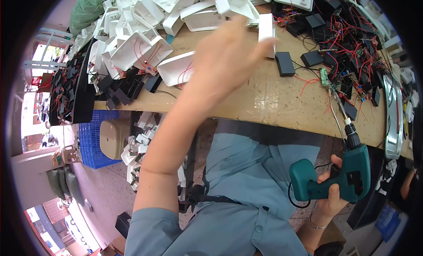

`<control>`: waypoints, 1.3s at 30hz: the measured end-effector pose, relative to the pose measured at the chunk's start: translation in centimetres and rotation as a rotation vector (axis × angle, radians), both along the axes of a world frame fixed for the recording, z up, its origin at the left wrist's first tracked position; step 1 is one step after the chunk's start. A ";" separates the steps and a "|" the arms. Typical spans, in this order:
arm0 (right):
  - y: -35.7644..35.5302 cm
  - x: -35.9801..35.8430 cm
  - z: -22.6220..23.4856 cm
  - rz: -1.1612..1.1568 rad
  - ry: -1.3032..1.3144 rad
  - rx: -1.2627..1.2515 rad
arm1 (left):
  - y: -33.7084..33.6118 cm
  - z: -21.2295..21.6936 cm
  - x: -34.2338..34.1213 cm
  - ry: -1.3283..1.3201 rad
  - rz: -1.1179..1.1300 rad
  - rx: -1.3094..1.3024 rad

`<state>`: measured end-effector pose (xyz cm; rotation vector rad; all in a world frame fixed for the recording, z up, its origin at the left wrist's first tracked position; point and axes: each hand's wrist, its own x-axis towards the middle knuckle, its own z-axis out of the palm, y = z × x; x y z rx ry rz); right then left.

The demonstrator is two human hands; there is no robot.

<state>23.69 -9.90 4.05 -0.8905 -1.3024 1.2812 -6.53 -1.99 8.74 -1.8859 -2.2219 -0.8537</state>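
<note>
My left hand [222,58] is stretched over the table, blurred by motion. Its thumb stands apart from the fingers, and nothing shows in its grasp. The fingers reach the heap of white plastic housings [202,20], and the thumb overlaps a narrow white housing [265,27]. At the lower right, my right hand [331,196] is wrapped round the handle of a green soldering gun [356,168]. The gun's metal tip and thin feed tube point up at the table, close to a small green circuit board [324,77] with red wires.
Black boxes, red wires and circuit boards form a tangled pile [343,44] at the right. A black box [285,64] lies on the brown tabletop [251,97]. At left are a blue crate [93,141], a beige stool [111,139] and a dark tray [83,93] of parts.
</note>
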 end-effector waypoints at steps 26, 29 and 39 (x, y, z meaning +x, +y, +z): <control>-0.6 0.9 0.1 -0.046 0.028 0.028 | -4.1 -4.3 2.6 -0.361 -0.445 0.167; -0.6 1.1 0.1 -0.051 0.028 0.030 | -3.0 -4.3 1.4 -0.337 -0.402 0.197; -0.7 1.4 0.0 -0.079 0.060 0.016 | 5.9 -2.2 3.5 0.264 -0.477 -0.235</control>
